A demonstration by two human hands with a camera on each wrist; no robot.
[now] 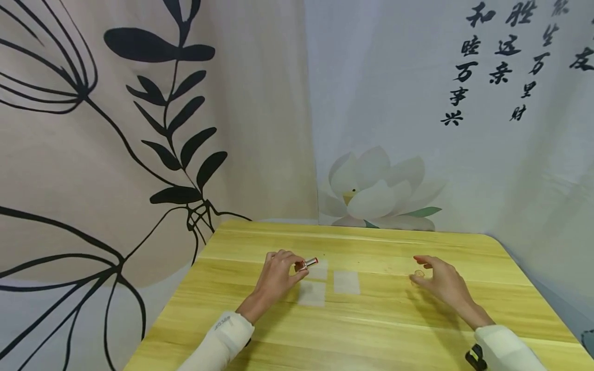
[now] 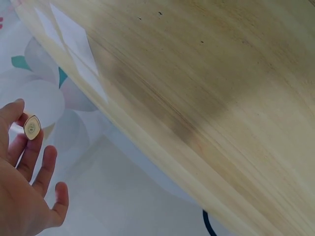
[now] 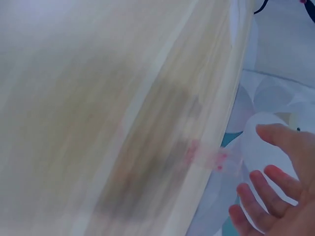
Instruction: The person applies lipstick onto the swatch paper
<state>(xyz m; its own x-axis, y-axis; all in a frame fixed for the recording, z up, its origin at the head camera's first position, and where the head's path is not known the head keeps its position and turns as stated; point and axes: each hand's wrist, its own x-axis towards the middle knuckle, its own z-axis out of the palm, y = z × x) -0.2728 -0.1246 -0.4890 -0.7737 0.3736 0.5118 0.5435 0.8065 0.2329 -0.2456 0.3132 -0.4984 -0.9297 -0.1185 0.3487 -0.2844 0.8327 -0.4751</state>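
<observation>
My left hand [image 1: 278,273] pinches a lipstick [image 1: 307,264] between thumb and fingers, above the left part of the table. Its red tip points right and slightly up. In the left wrist view the lipstick's base [image 2: 32,128] faces the camera, bearing a pale label; the lower fingers are spread. Over the table's right side, my right hand [image 1: 447,283] has its thumb and fingers apart. Beside that thumb shows a small see-through thing with reddish marks [image 3: 209,156], blurred in the right wrist view. Its kind is unclear, and I cannot tell whether the hand touches it.
Three pale square sheets lie on the wooden table [image 1: 371,330]: one [image 1: 320,269] behind the lipstick, one [image 1: 312,294] nearer me, one [image 1: 346,282] to the right. A printed curtain [image 1: 269,129] hangs behind the table's far edge.
</observation>
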